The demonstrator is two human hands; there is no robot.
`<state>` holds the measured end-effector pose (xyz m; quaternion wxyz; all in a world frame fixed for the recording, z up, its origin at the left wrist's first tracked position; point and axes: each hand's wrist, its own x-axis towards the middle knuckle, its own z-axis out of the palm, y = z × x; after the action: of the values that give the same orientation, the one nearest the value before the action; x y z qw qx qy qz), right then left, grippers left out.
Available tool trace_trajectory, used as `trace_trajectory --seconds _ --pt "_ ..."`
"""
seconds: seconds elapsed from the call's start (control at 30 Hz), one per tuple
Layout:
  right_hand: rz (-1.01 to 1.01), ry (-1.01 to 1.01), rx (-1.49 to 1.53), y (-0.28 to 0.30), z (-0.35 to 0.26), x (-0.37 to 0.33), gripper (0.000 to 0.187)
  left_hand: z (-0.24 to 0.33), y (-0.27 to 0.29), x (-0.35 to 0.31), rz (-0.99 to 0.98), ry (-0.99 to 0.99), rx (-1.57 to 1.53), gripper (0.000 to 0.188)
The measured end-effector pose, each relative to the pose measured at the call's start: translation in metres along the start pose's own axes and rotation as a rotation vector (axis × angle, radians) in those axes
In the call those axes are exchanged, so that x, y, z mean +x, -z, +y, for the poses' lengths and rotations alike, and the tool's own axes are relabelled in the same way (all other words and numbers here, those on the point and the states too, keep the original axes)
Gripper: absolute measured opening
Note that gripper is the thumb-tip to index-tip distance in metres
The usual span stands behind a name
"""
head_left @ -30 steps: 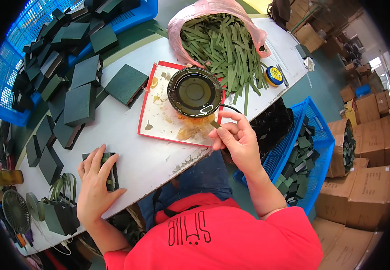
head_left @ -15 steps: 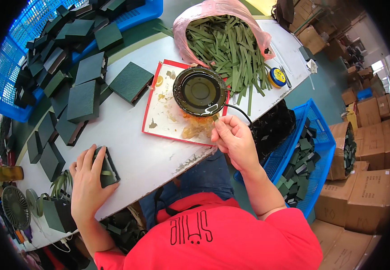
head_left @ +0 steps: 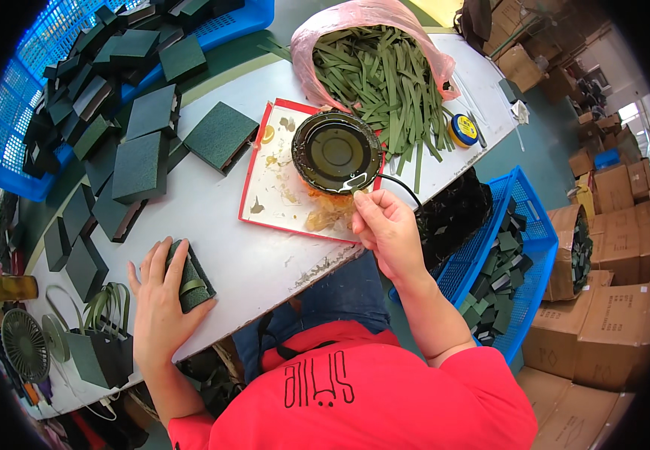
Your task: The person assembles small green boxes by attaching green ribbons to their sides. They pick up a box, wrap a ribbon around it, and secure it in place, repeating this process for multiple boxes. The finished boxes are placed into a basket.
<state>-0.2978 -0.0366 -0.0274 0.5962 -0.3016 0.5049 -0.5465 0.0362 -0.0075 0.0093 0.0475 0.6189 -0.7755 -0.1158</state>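
Observation:
On the white table, my left hand (head_left: 166, 300) is laid over a small dark green box (head_left: 192, 270), fingers across its top and thumb at the near edge. A lighter green strip (head_left: 193, 286) lies across that box beside my fingers. My right hand (head_left: 385, 225) is pinched at the near rim of a round black heated dish (head_left: 340, 152) holding dark amber liquid. What sits between its fingertips is too small to make out. Beneath the dish is a white, red-edged tray (head_left: 263, 204) stained with dried amber drips.
A pink bag (head_left: 306, 45) spills green strips (head_left: 381, 75) behind the dish. More green boxes (head_left: 141, 169) lie at left, beside a blue crate (head_left: 6, 127). Another blue crate (head_left: 539, 247) with green pieces stands at right. A fan (head_left: 26, 345) and a strip-filled box (head_left: 96, 360) are near left.
My left hand and the box under it have shifted slightly right. My right fingertips have come a little nearer the dish's rim; a small dark green piece showed between them earlier.

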Motion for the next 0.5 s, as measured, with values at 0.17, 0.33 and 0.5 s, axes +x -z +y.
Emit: trace_trajectory --seconds 0.17,0.33,0.5 --pt "0.020 0.010 -0.026 -0.0026 -0.0006 0.0027 0.022 -0.0007 0.0020 0.0007 0.018 -0.038 -0.064 0.090" --pt "0.018 -0.018 -0.013 0.0003 0.0006 0.0058 0.022 -0.0008 0.0009 0.0000 0.025 -0.045 -0.067 0.088" --pt "0.011 -0.040 0.008 0.0024 -0.0012 0.0084 0.022 -0.0005 -0.0006 -0.0004 0.033 -0.054 -0.083 0.088"
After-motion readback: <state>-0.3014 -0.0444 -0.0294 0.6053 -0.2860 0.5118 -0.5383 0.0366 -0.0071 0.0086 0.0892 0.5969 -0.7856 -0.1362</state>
